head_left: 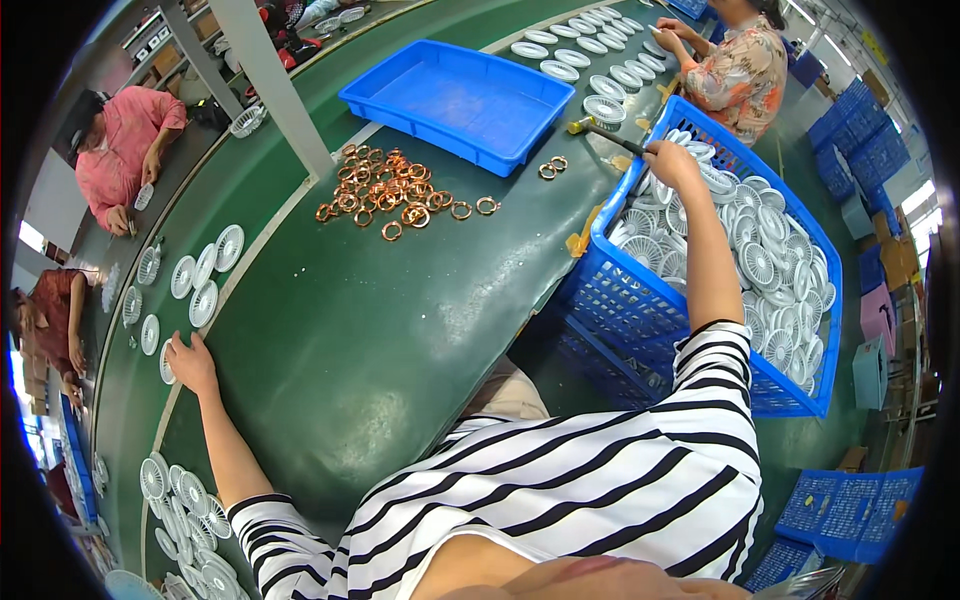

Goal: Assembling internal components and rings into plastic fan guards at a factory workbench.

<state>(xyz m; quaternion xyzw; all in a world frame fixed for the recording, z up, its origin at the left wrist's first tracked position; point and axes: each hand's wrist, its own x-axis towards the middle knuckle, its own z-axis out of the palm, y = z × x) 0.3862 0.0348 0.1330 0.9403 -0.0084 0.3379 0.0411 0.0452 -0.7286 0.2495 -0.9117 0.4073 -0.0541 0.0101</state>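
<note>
My left hand [190,362] reaches out to the left and rests on a white round fan grille [166,362] lying on the conveyor belt [130,390]. My right hand [672,160] stretches to the far rim of a blue crate [640,320] full of white fan grilles [760,265]; it grips a thin dark brush-like tool [608,132] over the crate's corner. A heap of copper rings [385,190] lies on the green table [380,330] between my two arms.
An empty blue tray [455,100] sits beyond the rings. More white grilles ride the belt [195,275] and line the far table [590,55]. Other people work at left [120,150] and top right [735,70]. Blue crates stack at right [850,130].
</note>
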